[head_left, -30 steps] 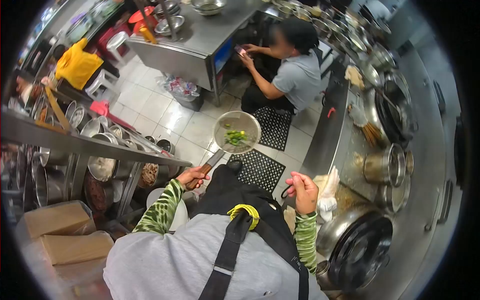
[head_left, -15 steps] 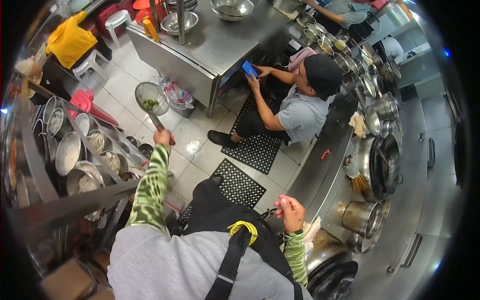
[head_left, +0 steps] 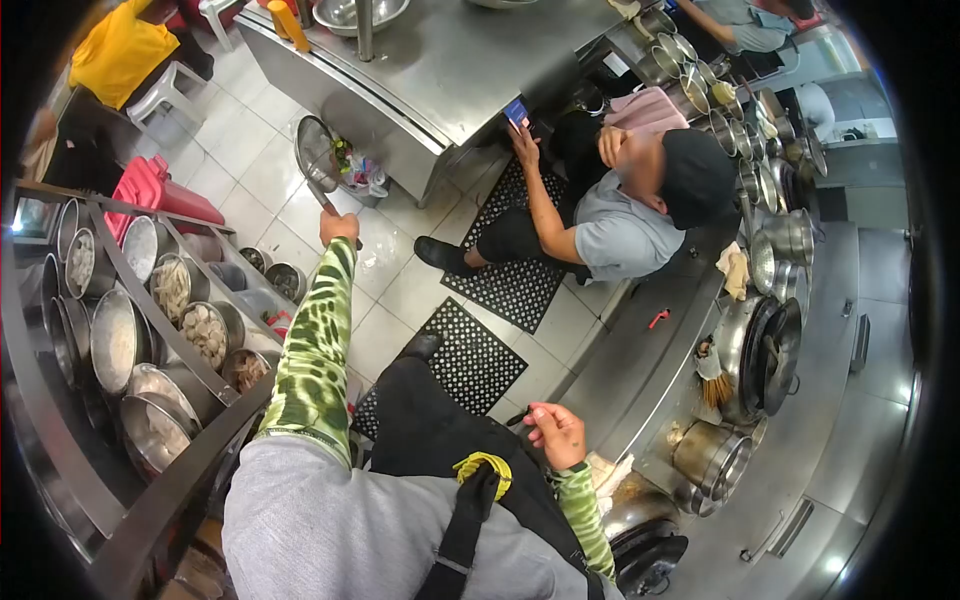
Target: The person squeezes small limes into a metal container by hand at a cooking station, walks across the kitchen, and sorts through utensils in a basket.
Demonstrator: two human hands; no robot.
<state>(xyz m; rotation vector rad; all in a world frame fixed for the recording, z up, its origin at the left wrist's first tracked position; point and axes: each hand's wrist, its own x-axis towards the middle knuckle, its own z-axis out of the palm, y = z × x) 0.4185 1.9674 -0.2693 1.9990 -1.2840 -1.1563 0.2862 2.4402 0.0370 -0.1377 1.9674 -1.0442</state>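
My left hand (head_left: 340, 228) is wrapped round the handle of a round metal strainer (head_left: 315, 150), held out at arm's length. The strainer is tipped on its side over a waste bin lined with a plastic bag (head_left: 368, 185). Bits of green vegetable (head_left: 343, 157) show at the strainer's lower edge, above the bag. Near my waist, my right hand (head_left: 558, 435) has its fingers curled in a pinch. Something small and dark shows by its fingertips, too little to name.
A steel worktable (head_left: 450, 70) stands ahead. A seated person (head_left: 630, 215) holds a phone (head_left: 516, 112) beside black rubber mats (head_left: 465, 355). Bowls of ingredients (head_left: 205, 335) fill a rack at left; pots (head_left: 710, 460) line the stove at right. A red bin (head_left: 165, 190) stands behind the rack.
The strainer has turned from lying level to tipped sideways over the bin, and its greens have slid to the edge. The seated person has leaned right and raised one hand to the face.
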